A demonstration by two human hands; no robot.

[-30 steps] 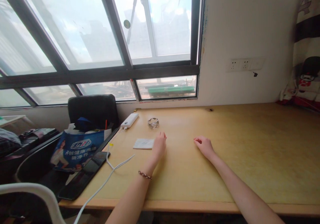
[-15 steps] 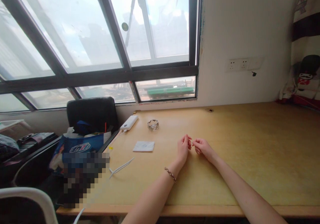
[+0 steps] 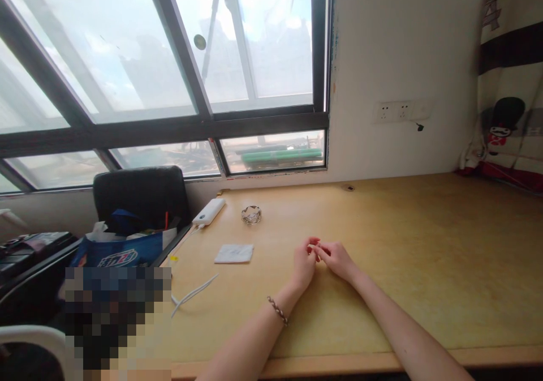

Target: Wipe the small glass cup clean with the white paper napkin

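Note:
My left hand [image 3: 304,261] rests above the middle of the wooden table with its fingers curled. A braided bracelet [image 3: 278,311] circles that wrist. My right hand [image 3: 337,260] meets it from the right, thumb and fingers pinched together at the left fingers. Whatever is between the fingertips, if anything, is too small or hidden to make out. Left of the hands lies a flat white packet or folded paper [image 3: 234,253]. Farther back stands an openwork silver-coloured ring-shaped piece [image 3: 251,215], perhaps a bangle.
A white power bank [image 3: 209,212] with a cable plugged in lies at the table's [image 3: 424,245] left edge. Another white cable end [image 3: 195,294] lies nearer. Left of the table, a black chair [image 3: 139,191] holds a blue bag [image 3: 123,251]. Window and wall sockets [image 3: 394,111] are behind.
My hands have come together; the right fingers now touch the left ones, where a small gap showed before. The view has turned slightly right, so everything appears farther left.

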